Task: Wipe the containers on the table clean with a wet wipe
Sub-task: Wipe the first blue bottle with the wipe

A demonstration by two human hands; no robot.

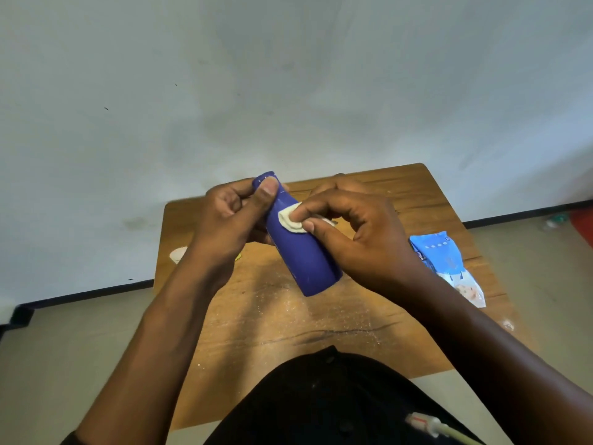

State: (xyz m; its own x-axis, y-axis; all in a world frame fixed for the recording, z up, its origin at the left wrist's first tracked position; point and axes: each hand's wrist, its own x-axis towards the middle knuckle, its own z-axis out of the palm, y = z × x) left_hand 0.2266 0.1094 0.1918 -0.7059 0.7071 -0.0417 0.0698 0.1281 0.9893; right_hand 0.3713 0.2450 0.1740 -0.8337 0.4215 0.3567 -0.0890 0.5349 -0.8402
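Blue bottle (301,252) tilted, left hand (229,226) gripping its neck; right hand (359,232) pinching wipe (290,220) against it. Label side hidden.

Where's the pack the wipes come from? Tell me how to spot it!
Find the wooden table by the pale wall. Look along its right edge, past the right hand that presses a wipe on the dark blue bottle. The wipes pack lies flat there: a soft, crinkly packet in light blue and white, the only thing on that side.
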